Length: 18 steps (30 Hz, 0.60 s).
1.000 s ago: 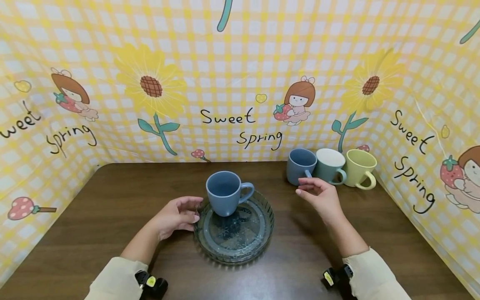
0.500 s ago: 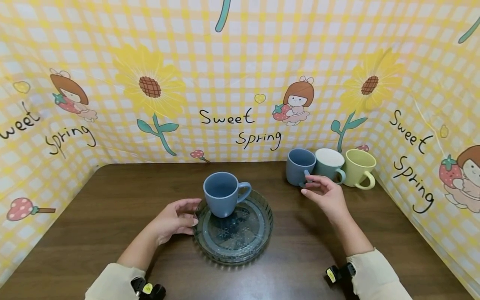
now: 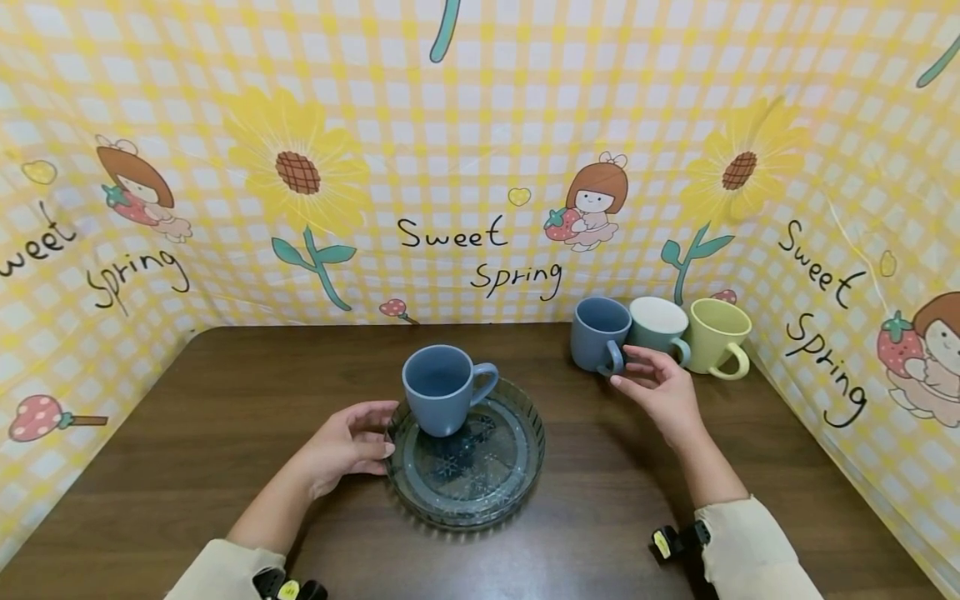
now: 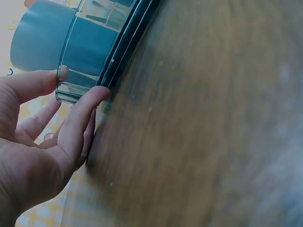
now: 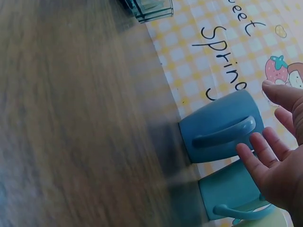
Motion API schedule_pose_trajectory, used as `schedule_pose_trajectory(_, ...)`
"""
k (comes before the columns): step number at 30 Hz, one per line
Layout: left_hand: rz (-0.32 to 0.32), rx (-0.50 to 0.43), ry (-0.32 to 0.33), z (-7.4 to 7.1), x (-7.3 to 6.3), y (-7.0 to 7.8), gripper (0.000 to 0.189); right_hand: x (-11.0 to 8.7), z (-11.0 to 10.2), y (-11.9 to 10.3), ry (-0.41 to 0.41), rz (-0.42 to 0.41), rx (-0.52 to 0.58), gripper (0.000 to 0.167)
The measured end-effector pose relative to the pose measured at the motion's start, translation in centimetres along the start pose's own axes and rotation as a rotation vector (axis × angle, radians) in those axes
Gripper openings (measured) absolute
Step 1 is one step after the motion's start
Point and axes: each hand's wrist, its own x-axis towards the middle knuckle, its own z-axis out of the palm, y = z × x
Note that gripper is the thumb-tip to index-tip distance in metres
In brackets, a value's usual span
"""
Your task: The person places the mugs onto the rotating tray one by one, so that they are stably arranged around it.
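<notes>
A blue mug stands in a grey-tinted glass dish with a ribbed wall, towards its back left. My left hand touches the dish's left side with its fingertips; in the left wrist view, the index finger is at the rim and the thumb near the base. At the back right, my right hand is beside the handle of a second blue mug, fingers apart and nothing held. The right wrist view shows those fingertips by the blue mug; contact cannot be made out.
Right of the second blue mug stand a teal mug with a white inside and a yellow-green mug, close together. A patterned cloth wall rises along the back and sides of the brown wooden table.
My right hand has moved a little to the right, baring the handle of the second blue mug. The left hand has shifted slightly left at the dish.
</notes>
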Motion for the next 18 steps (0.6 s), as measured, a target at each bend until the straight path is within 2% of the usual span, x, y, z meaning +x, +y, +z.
schedule_pose_trajectory(9, 0.010, -0.006, 0.024, 0.6, -0.5, 0.2, 0.068, 0.9, 0.2, 0.9, 0.023, 0.068, -0.026, 0.056)
schedule_pose_trajectory(18, 0.010, -0.011, 0.028, 0.6, -0.5, 0.0, 0.069, 1.6, 0.5, 2.0, -0.009, 0.168, -0.035, 0.059)
